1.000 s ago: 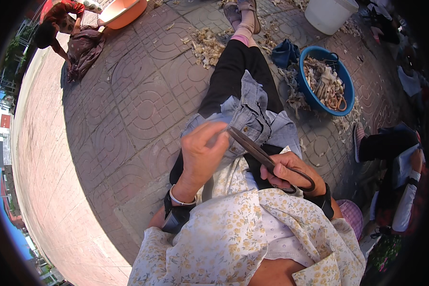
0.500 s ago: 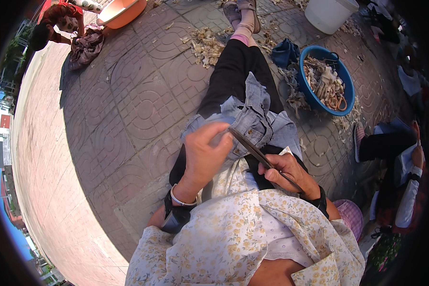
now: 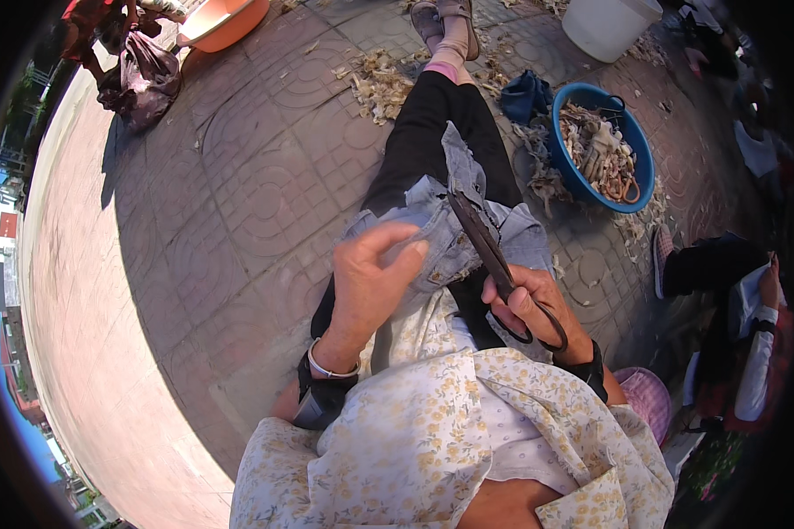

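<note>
The right hand (image 3: pixel 543 309) has its fingers around dark metal scissors (image 3: pixel 483 236), blades pointing away over frayed grey-blue denim cloth (image 3: pixel 522 231) on black-trousered legs (image 3: pixel 415 145). The left hand (image 3: pixel 369 280) leaves a narrow gap between thumb and forefinger; whether it grips cloth, I cannot tell. Beyond sit a round blue plastic basin (image 3: pixel 576 176) and a white plastic bucket (image 3: pixel 607 31).

1 scissors (image 3: pixel 485 250), 2 basins (image 3: pixel 642 160), 1 bucket (image 3: pixel 610 25)

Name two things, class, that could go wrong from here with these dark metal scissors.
The dark metal scissors in the right hand reach over the frayed, faded-blue denim cloth, so they might snag it. The bare left hand is near them, so a slip could nick it.
</note>
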Motion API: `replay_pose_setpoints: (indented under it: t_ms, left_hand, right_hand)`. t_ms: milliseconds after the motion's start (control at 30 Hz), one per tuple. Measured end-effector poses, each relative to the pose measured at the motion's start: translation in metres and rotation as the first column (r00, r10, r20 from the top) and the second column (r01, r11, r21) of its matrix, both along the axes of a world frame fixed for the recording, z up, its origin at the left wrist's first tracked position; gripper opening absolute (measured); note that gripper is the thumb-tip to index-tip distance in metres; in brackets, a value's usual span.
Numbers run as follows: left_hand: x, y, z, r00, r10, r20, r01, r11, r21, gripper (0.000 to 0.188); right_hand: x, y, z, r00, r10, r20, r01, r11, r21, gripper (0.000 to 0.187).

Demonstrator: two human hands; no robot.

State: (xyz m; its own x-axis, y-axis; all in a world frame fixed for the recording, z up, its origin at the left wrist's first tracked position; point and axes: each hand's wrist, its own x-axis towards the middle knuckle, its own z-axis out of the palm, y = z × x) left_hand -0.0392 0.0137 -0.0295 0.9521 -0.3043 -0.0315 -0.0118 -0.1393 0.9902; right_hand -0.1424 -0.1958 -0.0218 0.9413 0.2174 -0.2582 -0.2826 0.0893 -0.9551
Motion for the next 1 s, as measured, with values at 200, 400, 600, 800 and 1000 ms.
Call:
replay_pose_setpoints:
  t_ms: [200,400,600,800,1000]
  left_hand:
    - [0.002,0.002,0.007,0.999,0.021,-0.031,-0.024,0.994,-0.105,0.016]
    - [0.002,0.002,0.005,0.999,0.020,-0.034,-0.024,0.994,-0.104,0.015]
    - [0.002,0.003,0.003,1.000,0.017,-0.012,-0.017,0.998,-0.054,0.016]
    - [0.001,0.003,0.003,1.000,0.025,0.000,-0.025,0.998,-0.050,0.017]
    - [0.001,0.004,0.002,1.000,0.025,0.018,-0.025,0.999,-0.040,0.019]
  right_hand:
    - [0.001,0.000,0.012,0.983,0.180,0.024,-0.180,0.983,-0.021,0.054]
    - [0.000,0.001,0.010,0.986,0.169,0.007,-0.169,0.985,-0.025,0.054]
    - [-0.001,0.001,0.013,0.983,0.182,-0.003,-0.181,0.981,-0.074,0.055]
    - [-0.001,0.001,0.017,0.986,0.161,-0.031,-0.162,0.987,-0.023,0.054]
    - [-0.001,0.001,0.017,0.983,0.181,-0.040,-0.183,0.982,-0.047,0.053]
